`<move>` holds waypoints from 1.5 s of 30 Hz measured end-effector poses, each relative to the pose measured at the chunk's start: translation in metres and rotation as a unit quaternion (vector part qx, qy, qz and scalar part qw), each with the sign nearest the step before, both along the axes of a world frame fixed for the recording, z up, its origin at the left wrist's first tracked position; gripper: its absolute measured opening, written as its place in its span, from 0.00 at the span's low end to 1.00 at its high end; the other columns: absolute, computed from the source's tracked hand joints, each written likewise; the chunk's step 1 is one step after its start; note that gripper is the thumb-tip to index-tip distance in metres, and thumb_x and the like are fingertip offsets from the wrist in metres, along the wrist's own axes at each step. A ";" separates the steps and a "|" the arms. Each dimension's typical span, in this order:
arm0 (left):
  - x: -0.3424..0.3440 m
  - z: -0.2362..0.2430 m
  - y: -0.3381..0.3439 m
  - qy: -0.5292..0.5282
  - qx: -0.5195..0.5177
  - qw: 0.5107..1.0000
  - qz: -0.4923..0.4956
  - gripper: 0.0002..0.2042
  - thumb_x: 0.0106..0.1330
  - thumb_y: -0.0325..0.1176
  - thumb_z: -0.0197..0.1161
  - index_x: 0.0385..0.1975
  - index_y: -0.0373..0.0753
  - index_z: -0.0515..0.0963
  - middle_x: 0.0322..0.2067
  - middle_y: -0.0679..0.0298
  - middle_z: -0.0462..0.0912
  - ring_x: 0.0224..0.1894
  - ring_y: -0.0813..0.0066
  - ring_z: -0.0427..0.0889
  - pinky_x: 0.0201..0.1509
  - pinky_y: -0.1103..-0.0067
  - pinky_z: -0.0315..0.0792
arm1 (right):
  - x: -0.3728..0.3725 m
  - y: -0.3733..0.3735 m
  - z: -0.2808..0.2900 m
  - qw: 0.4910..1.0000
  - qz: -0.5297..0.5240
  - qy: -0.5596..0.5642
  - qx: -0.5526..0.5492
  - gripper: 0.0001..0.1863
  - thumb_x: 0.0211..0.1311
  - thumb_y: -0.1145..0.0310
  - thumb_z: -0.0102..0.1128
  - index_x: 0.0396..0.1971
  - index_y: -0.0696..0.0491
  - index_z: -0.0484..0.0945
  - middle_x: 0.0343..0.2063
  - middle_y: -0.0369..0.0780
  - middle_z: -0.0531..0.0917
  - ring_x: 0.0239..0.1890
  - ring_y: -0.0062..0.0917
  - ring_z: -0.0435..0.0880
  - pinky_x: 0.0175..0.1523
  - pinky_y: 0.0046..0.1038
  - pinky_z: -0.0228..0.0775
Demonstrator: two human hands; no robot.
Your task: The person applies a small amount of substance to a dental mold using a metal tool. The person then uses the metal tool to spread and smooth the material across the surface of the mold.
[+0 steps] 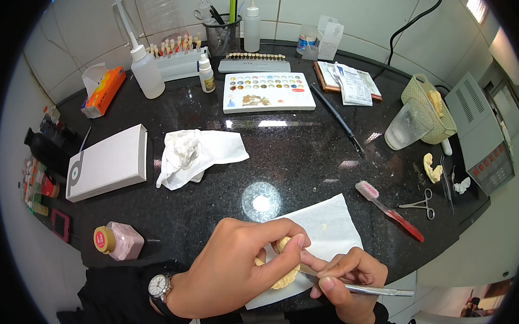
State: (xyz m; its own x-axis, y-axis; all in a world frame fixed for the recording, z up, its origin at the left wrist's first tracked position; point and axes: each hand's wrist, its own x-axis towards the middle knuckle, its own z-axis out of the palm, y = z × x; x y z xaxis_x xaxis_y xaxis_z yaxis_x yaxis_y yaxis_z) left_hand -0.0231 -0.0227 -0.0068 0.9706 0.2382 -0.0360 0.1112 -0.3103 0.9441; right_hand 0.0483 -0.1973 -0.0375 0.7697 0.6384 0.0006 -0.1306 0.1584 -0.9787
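Note:
Low in the middle of the head view, my left hand [239,264] is closed around a pale yellow dental cast [284,279]; my fingers cover much of it. A watch [158,285] is on my left wrist. My right hand [351,279] pinches a slim knife with a silver metal handle [381,291], like a scalpel. Its blade end points left and meets the cast's edge, though my fingers partly hide the contact. Beneath both hands a white paper sheet [334,222] lies on the dark worktop [304,181], with small crumbs on it.
To the right lie a red toothbrush [392,212], locking forceps [422,204] and a yellow cast piece [432,168]. A plastic cup [408,126] stands behind them. On the left are a pink powder jar [122,241], a white box [108,162] and crumpled tissue [185,151]. A paint palette [269,94] sits farther back.

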 end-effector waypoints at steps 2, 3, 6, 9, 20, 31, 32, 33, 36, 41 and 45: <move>-0.001 0.000 0.000 0.001 -0.004 1.000 0.000 0.10 0.64 0.31 0.56 0.31 0.30 0.80 0.23 0.62 0.82 0.23 0.83 0.81 0.24 0.87 0.73 | 0.000 0.000 0.000 1.000 -0.001 0.003 0.002 0.08 0.51 0.78 0.59 0.22 0.61 0.68 0.15 0.48 0.78 0.19 0.22 0.80 0.54 0.48 0.70; -0.001 0.000 0.000 0.000 -0.005 1.000 0.000 0.10 0.64 0.31 0.56 0.31 0.30 0.80 0.23 0.62 0.82 0.23 0.83 0.81 0.24 0.88 0.73 | 0.000 0.000 0.000 1.000 -0.001 0.003 0.001 0.08 0.51 0.77 0.59 0.22 0.61 0.68 0.15 0.48 0.78 0.19 0.22 0.80 0.54 0.48 0.70; -0.002 0.000 0.000 0.000 0.001 1.000 0.002 0.10 0.64 0.31 0.56 0.32 0.31 0.80 0.23 0.62 0.82 0.23 0.83 0.81 0.24 0.88 0.73 | 0.000 0.000 0.000 1.000 0.001 0.007 0.002 0.08 0.51 0.77 0.59 0.22 0.61 0.68 0.16 0.48 0.78 0.19 0.22 0.80 0.54 0.49 0.70; -0.002 0.000 -0.001 -0.001 0.010 1.000 0.004 0.09 0.63 0.31 0.56 0.32 0.31 0.80 0.23 0.62 0.82 0.23 0.83 0.81 0.24 0.87 0.73 | 0.000 0.001 0.001 1.000 0.002 0.014 -0.004 0.08 0.52 0.77 0.59 0.21 0.61 0.68 0.16 0.48 0.78 0.19 0.22 0.80 0.55 0.48 0.69; -0.002 -0.004 -0.003 0.001 -0.032 0.999 0.028 0.08 0.63 0.29 0.57 0.32 0.31 0.80 0.26 0.62 0.83 0.25 0.84 0.80 0.27 0.88 0.74 | 0.005 -0.002 0.004 0.998 0.030 0.056 -0.002 0.10 0.53 0.76 0.61 0.22 0.63 0.69 0.18 0.51 0.79 0.22 0.26 0.82 0.56 0.48 0.68; -0.002 -0.003 -0.002 0.017 -0.101 0.995 0.018 0.08 0.63 0.30 0.57 0.34 0.32 0.80 0.19 0.62 0.81 0.18 0.85 0.79 0.21 0.87 0.68 | 0.007 -0.006 0.001 0.996 0.037 0.080 0.023 0.08 0.52 0.78 0.61 0.23 0.64 0.71 0.20 0.53 0.80 0.24 0.30 0.84 0.56 0.48 0.68; -0.002 -0.001 -0.002 0.017 -0.097 0.995 0.015 0.08 0.63 0.31 0.57 0.33 0.32 0.80 0.19 0.62 0.81 0.18 0.85 0.79 0.21 0.87 0.68 | 0.006 -0.006 0.001 0.996 0.037 0.073 0.025 0.07 0.52 0.78 0.61 0.23 0.64 0.71 0.20 0.53 0.80 0.24 0.30 0.84 0.56 0.48 0.68; -0.002 0.003 -0.002 0.016 -0.092 0.996 0.012 0.08 0.63 0.31 0.57 0.33 0.32 0.80 0.19 0.62 0.81 0.18 0.84 0.79 0.21 0.87 0.68 | 0.006 -0.006 0.002 0.997 0.036 0.066 0.027 0.07 0.52 0.78 0.61 0.23 0.64 0.71 0.20 0.52 0.80 0.24 0.30 0.84 0.56 0.48 0.68; -0.001 0.002 0.001 0.027 -0.094 0.995 0.004 0.08 0.63 0.31 0.57 0.33 0.32 0.80 0.21 0.60 0.82 0.19 0.82 0.80 0.22 0.86 0.69 | 0.006 -0.006 0.003 0.998 0.039 0.049 0.022 0.07 0.52 0.79 0.62 0.24 0.64 0.72 0.21 0.52 0.81 0.25 0.30 0.84 0.56 0.49 0.68; 0.000 0.000 0.000 0.006 -0.098 0.995 0.000 0.10 0.65 0.32 0.56 0.32 0.32 0.80 0.20 0.66 0.80 0.22 0.89 0.77 0.24 0.90 0.68 | 0.007 -0.005 0.000 0.997 0.056 -0.017 0.043 0.06 0.50 0.80 0.63 0.26 0.64 0.75 0.23 0.50 0.82 0.28 0.31 0.85 0.55 0.49 0.68; 0.000 0.001 0.001 0.017 -0.100 0.995 -0.004 0.10 0.65 0.32 0.56 0.32 0.32 0.81 0.20 0.66 0.81 0.22 0.89 0.77 0.24 0.90 0.68 | 0.014 -0.005 0.002 0.990 0.095 -0.094 0.038 0.06 0.48 0.83 0.64 0.28 0.62 0.78 0.24 0.48 0.83 0.31 0.31 0.85 0.54 0.48 0.69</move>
State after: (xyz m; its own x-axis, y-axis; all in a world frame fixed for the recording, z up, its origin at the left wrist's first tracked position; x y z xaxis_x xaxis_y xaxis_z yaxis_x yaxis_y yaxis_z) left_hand -0.0227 -0.0216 -0.0062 0.9699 0.2147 -0.1153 0.1427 -0.1171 0.9828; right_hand 0.0625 -0.2020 -0.0359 0.6180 0.7641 0.1852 0.0180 0.2217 -0.9749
